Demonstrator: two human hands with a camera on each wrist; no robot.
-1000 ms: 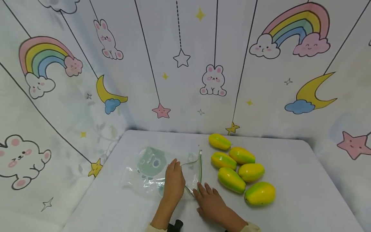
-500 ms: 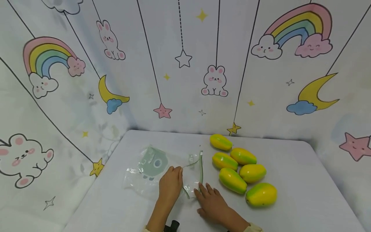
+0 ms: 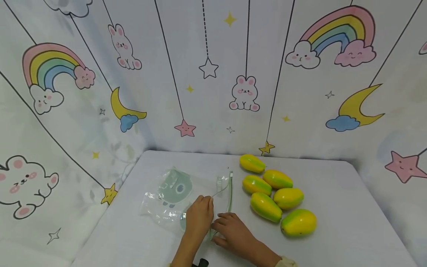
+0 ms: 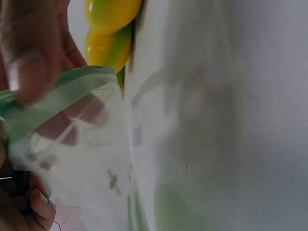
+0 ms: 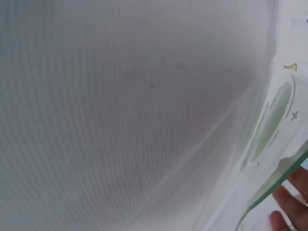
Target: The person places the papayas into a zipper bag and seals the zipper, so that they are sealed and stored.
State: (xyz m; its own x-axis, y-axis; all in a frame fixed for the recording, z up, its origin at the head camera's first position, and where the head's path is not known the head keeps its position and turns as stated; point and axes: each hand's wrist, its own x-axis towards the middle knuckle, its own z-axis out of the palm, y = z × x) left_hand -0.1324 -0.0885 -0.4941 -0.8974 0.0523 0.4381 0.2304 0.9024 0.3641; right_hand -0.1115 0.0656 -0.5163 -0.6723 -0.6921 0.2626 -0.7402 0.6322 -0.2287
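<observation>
A clear plastic zip bag with pale green printing lies on the white table, its green-edged mouth towards the right. My left hand grips the raised side of the mouth. Right beside it, my right hand reaches in from the right and pinches the near part of the green edge. In the left wrist view a thumb presses on the green strip, with fingers showing through the film behind it. In the right wrist view, right fingers lie by the green edge.
Several yellow-green papayas are grouped right of the bag, the nearest papaya just beyond my right hand. The white table meets a cartoon-printed cloth wall at the back and left.
My right hand, which rested on the bag's lower right edge, has shifted left to the near part of the mouth. The left hand moved left, then slightly back right, keeping its grip.
</observation>
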